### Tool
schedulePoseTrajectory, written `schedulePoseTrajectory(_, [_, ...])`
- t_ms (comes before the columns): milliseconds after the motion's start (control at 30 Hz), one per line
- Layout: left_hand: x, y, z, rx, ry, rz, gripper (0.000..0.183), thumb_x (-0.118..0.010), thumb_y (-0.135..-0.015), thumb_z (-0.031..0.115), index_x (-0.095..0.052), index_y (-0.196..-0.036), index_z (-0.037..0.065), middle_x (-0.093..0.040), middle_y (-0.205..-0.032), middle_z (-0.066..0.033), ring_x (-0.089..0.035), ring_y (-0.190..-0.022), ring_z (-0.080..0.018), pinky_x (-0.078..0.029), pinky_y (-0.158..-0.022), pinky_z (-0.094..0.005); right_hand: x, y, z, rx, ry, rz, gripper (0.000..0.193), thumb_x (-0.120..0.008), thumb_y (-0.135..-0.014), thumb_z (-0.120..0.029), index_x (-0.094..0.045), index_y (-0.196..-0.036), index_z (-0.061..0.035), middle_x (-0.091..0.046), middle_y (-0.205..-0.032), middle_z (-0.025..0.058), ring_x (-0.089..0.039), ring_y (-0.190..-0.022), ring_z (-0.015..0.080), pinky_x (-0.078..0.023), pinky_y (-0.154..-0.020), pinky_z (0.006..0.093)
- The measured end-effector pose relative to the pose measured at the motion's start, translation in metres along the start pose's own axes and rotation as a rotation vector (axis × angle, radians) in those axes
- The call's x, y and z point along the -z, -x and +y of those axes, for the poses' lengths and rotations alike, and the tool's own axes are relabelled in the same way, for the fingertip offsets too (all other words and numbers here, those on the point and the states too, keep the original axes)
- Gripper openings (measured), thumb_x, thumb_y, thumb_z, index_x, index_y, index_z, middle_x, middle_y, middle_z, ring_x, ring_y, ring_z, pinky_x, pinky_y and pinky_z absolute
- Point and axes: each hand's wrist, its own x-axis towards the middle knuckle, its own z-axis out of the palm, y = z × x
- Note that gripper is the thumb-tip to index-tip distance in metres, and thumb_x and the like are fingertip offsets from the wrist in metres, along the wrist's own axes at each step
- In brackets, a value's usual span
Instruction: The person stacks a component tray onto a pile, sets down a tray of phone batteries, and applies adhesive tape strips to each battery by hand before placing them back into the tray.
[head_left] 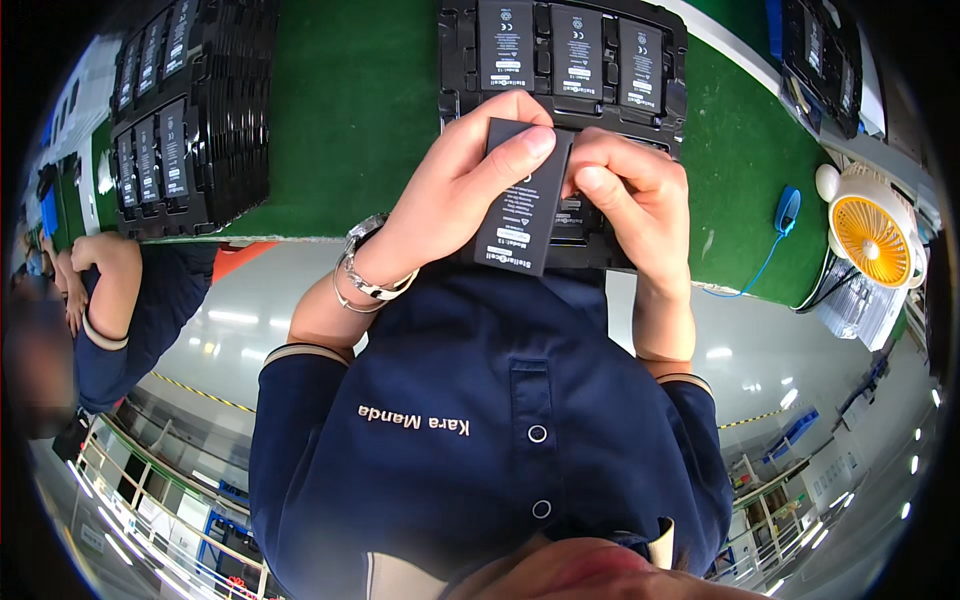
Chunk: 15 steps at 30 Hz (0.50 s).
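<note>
My left hand (485,165) is closed on a flat black battery pack (522,225) with pale print, its thumb lying across the upper face. The pack is tilted upright over the near part of a black plastic tray (455,75). At the pack's upper right edge, my right hand (640,195) has its thumb and bent fingers pinched together. Whatever sits between those fingertips is too small to make out. Several similar batteries (575,50) lie in the tray's far compartments. My hands and the held pack cover much of its nearer part.
A tall stack of black trays (235,120) with batteries on top stands left on the green tabletop (350,90). Rightward are a blue object (788,210) with a cord, a white fan (870,235) with an orange front, and another tray (825,65). A co-worker (145,300) is at left.
</note>
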Motion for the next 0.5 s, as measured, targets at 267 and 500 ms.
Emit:
schedulePoseTrajectory(267, [0.007,0.005,-0.002,-0.021,-0.717,0.112,0.014,-0.065,-0.086,0.018,-0.058,-0.090,0.006,-0.056,-0.070,-0.0045,-0.054,-0.061,-0.0145,-0.043,-0.057,-0.0259,0.013,0.018,-0.001,0.227,1.189,-0.277,0.059,-0.079,-0.060,-0.023,-0.057,-0.112,-0.0039,-0.058,-0.109,0.0095,-0.051,-0.110,0.0259,-0.040,-0.098,0.0433])
schedulePoseTrajectory(500, [0.011,-0.002,-0.007,-0.413,-1.005,0.240,0.016,-0.065,-0.086,0.017,-0.065,-0.100,0.009,-0.058,-0.072,-0.0028,-0.055,-0.062,-0.0138,-0.042,-0.059,-0.0222,0.034,0.015,0.001,0.521,1.081,-0.173,0.032,-0.070,-0.064,-0.012,-0.059,-0.093,-0.0043,-0.062,-0.095,0.0064,-0.060,-0.095,0.0243,-0.048,-0.089,0.0408])
